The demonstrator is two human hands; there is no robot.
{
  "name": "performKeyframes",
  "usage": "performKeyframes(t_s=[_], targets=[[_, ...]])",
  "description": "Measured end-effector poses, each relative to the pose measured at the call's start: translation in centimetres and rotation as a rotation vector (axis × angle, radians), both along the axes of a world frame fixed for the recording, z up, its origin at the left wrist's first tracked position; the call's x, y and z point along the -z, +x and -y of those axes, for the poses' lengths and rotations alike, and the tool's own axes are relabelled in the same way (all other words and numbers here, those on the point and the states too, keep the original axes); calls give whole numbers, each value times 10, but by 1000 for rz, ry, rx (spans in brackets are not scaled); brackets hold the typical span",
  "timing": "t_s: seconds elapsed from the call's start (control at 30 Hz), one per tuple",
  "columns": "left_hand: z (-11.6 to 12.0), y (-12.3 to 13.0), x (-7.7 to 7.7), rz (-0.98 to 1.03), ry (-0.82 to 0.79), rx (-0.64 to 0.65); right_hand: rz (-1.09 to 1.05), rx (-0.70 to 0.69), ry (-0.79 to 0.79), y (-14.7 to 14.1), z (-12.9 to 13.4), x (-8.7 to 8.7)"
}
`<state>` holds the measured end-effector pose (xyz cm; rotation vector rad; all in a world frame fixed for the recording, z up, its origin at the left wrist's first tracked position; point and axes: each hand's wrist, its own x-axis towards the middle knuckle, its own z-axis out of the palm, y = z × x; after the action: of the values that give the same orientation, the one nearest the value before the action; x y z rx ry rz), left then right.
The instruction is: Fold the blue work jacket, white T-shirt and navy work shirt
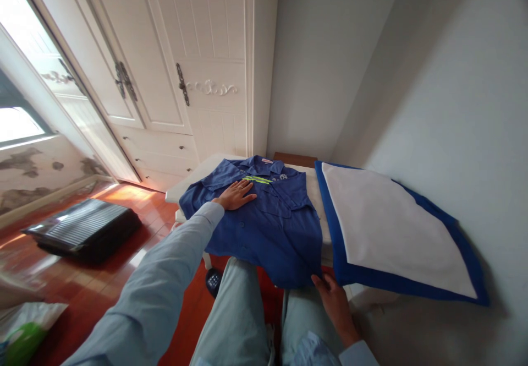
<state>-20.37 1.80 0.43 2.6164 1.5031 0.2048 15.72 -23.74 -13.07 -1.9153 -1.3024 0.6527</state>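
Observation:
A blue work shirt with a yellow-green stripe lies spread on a white-topped table, its collar at the far side and its hem hanging over the near edge. Flat on the shirt's chest, just below the stripe, rests my left hand with fingers extended and a ring on one finger. At the hem's lower right corner, my right hand pinches the cloth between thumb and fingers. Right of the shirt is a white cloth on a larger blue one.
Behind the table stands a white wardrobe with dark handles; a grey wall closes off the right. A black ribbed suitcase lies on the reddish floor at left. A white and green bag is at the lower left.

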Motion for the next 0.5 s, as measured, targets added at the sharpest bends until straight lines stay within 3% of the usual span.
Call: performKeyframes(t_s=[0.2,0.33,0.4,0.5], targets=[[0,1,0,-8,6,0,-288,-35,-41,-15,7,-4],[-1,1,-2,-2,-13,-3,-586,-34,36,-30,15,-1],[-3,0,-2,-3,-17,-6,-655,-15,101,-36,14,-7],[-6,-2,-3,1,-14,-6,-661,25,151,-43,1,-32]])
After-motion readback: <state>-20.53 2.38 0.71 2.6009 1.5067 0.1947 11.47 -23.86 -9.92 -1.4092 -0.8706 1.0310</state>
